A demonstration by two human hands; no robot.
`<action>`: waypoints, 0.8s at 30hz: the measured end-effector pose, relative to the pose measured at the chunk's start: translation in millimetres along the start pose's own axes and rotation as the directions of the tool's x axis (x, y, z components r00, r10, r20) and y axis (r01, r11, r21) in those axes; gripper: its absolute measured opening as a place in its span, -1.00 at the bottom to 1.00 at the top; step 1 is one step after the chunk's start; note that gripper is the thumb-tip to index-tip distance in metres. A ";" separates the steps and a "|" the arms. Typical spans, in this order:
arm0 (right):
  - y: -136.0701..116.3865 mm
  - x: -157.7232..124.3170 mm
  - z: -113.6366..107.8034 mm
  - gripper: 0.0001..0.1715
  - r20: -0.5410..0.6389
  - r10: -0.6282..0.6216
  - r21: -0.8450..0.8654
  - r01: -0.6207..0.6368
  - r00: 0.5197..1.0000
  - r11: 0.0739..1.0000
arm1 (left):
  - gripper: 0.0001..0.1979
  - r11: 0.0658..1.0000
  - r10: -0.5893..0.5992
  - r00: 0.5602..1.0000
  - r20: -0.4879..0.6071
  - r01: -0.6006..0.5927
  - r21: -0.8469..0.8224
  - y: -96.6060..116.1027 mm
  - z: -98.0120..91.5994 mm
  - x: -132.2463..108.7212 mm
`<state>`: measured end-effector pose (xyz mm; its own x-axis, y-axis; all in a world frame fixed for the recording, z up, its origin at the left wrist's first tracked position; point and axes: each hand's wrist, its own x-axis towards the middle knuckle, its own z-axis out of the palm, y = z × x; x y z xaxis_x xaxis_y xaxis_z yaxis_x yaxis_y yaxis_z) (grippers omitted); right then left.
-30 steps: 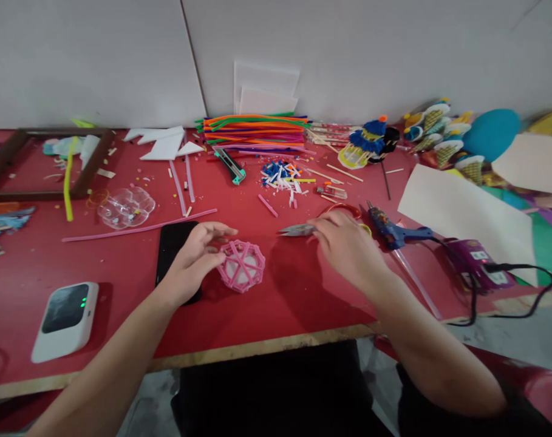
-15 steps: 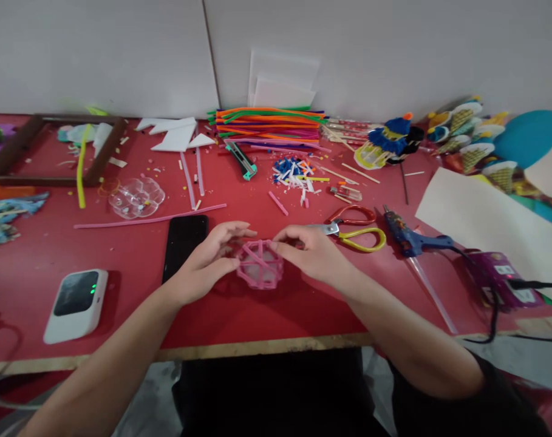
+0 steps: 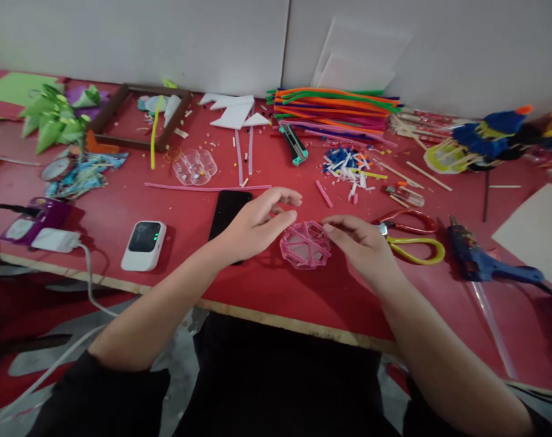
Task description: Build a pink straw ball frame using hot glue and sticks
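Note:
A small round pink lattice piece [image 3: 305, 244], made of thin pink strips crossing over a pale centre, is just above the red table in front of me. My right hand [image 3: 362, 246] pinches its right edge between thumb and fingertips. To the upper left of the piece is my left hand [image 3: 264, 224], its fingers stretched and apart, with nothing in them. Under and behind the left hand lies a black phone [image 3: 228, 209], partly covered. Scissors [image 3: 410, 233] with red and yellow handles lie beyond the right hand, their blades mostly hidden by it.
A blue glue gun [image 3: 480, 258] lies at right. Colourful pipe cleaners [image 3: 334, 112], a green cutter [image 3: 294, 144] and cut bits [image 3: 346, 167] are at the back. Left are a clear flower-shaped tray [image 3: 194, 167], a brown frame [image 3: 141, 145], a white device [image 3: 143, 246] and a purple power strip [image 3: 39, 218].
The view has swung left, so the table's things appear further right. My left hand has come away from the pink piece and its fingers have opened; my right hand still holds the edge.

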<state>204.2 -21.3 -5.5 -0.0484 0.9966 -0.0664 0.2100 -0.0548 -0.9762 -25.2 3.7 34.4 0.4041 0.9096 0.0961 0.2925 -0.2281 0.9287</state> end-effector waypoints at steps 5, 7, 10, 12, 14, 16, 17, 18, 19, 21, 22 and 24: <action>3.6 0.6 0.5 -0.71 0.057 -0.063 0.104 0.057 0.996 0.993 | -0.83 0.979 0.200 0.979 -0.043 -0.197 0.051 4.0 -0.6 22.8; 5.1 1.1 1.9 -0.76 0.027 -0.076 0.112 0.072 0.997 0.991 | -0.87 0.979 0.200 0.977 -0.077 -0.195 0.064 -3.3 2.5 34.7; 5.9 1.9 3.9 -0.81 -0.020 -0.092 0.099 0.094 0.996 0.991 | -0.77 0.978 0.181 0.978 -0.105 -0.168 0.121 -15.8 6.8 44.6; 5.9 2.3 4.7 -0.82 -0.048 -0.093 0.107 0.098 0.995 0.989 | -0.72 0.974 0.177 0.975 -0.134 -0.154 0.168 -22.6 8.0 44.8; 5.9 3.1 4.9 -0.81 -0.081 -0.084 0.130 0.094 0.993 0.987 | -0.71 0.978 0.162 0.974 -0.160 -0.137 0.156 -27.9 7.7 42.3; 5.3 4.4 4.4 -0.80 -0.110 -0.079 0.147 0.095 0.991 0.985 | -0.75 0.985 0.132 0.973 -0.189 -0.107 0.134 -31.7 6.1 39.5; 4.7 5.3 3.8 -0.80 -0.118 -0.081 0.146 0.098 0.990 0.985 | -0.78 0.991 0.107 0.974 -0.200 -0.087 0.106 -33.0 5.0 38.4; 3.7 6.4 2.8 -0.80 -0.119 -0.084 0.137 0.100 0.989 0.986 | -0.81 0.995 0.079 0.975 -0.208 -0.066 0.069 -33.9 4.0 37.6; 2.4 7.5 1.3 -0.80 -0.112 -0.090 0.120 0.103 0.990 0.987 | -0.84 0.999 0.047 0.979 -0.196 -0.043 0.028 -34.3 3.0 37.0; -1.3 9.6 -3.9 -0.81 -0.069 -0.104 0.059 0.108 0.992 0.992 | -0.88 0.999 -0.020 0.988 -0.153 0.014 -0.037 -34.3 1.6 36.0; -3.7 10.3 -7.6 -0.80 -0.036 -0.113 0.012 0.114 0.993 0.993 | -0.90 0.997 -0.049 0.990 -0.134 0.042 -0.059 -33.9 1.2 35.5; -8.8 10.8 -16.5 -0.81 0.052 -0.138 -0.098 0.142 0.989 0.985 | -0.89 0.992 -0.107 0.990 -0.097 0.099 -0.083 -32.7 1.0 35.0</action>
<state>217.9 -9.1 5.8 -0.1278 0.9901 0.0578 0.2960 0.0937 -0.9506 -19.9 42.7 7.0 0.2847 0.9582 0.0302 0.2579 -0.1069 0.9603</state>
